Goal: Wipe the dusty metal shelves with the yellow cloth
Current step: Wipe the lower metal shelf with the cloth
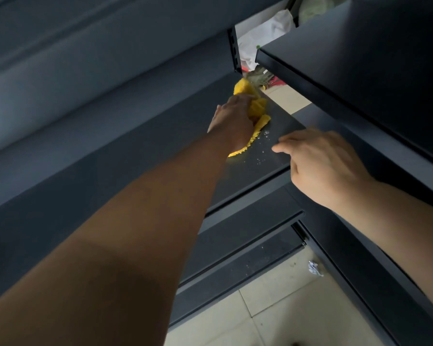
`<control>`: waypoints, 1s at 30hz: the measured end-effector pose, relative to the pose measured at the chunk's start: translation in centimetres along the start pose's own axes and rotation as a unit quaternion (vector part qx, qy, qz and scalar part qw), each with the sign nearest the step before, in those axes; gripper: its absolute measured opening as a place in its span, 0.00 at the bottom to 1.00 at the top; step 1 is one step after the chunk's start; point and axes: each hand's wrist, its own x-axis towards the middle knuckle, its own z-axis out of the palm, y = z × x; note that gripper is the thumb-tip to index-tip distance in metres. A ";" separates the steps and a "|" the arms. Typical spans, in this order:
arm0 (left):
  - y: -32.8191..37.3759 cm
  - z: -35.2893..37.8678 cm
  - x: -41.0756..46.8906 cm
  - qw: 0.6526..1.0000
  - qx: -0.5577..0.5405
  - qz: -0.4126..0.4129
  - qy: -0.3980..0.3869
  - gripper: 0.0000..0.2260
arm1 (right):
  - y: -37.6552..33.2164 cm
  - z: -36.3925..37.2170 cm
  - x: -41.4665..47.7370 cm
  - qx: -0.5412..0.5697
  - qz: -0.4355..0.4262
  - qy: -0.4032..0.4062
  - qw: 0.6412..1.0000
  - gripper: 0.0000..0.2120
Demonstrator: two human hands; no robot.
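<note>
**Two hands at one dark shelf, cloth under the left**

Both of your arms reached forward to the same metal shelf (283, 126). Your left hand (231, 118) lay palm down at the far end of its reach, fingers curled over the yellow cloth (256, 106) and gripping it against the shelf top. The cloth was bunched: one lump stuck out past your fingertips toward the shelf's far corner, and a frilled edge trailed out from under the heel of that hand.

Your right hand (320, 166) sat nearer to you and just beside the left, fingers loosely straight and close together, holding nothing. Its fingertips touched the shelf top by the front corner. Between the two hands a scatter of white specks (264, 138) lay on the dark metal, touching the cloth's frilled edge.

Below your right hand stepped down two more lower shelves (248, 236), then the pale tiled floor (285, 308), where a crumpled white scrap (314, 268) lay. Above that hand another upper shelf (360, 58) jutted out. Beyond your left hand, past the cloth, a white bag (263, 36) showed through the gap.
</note>
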 end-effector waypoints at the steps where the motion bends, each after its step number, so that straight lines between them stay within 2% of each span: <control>1: -0.4 -0.2 -0.5 1.000 0.002 -0.010 0.001 0.22 | -0.4 0.0 -0.3 -0.001 -0.003 -0.002 1.000 0.21; 11: -7.7 -2.9 -7.2 0.996 0.046 -0.072 0.010 0.23 | -7.5 1.3 -0.8 0.008 -0.043 -0.036 0.998 0.23; 20: -15.3 -7.1 -14.5 0.983 0.065 -0.173 0.000 0.22 | -12.9 1.6 -2.6 -0.024 -0.036 -0.050 0.998 0.22; 26: -16.0 -7.1 -20.6 0.976 0.046 -0.208 0.045 0.23 | -13.5 1.3 -4.6 -0.022 0.023 -0.052 0.998 0.19; 30: -14.1 -5.9 -21.5 0.965 0.034 -0.252 0.061 0.25 | -12.5 0.5 -5.4 -0.017 0.053 -0.056 0.997 0.10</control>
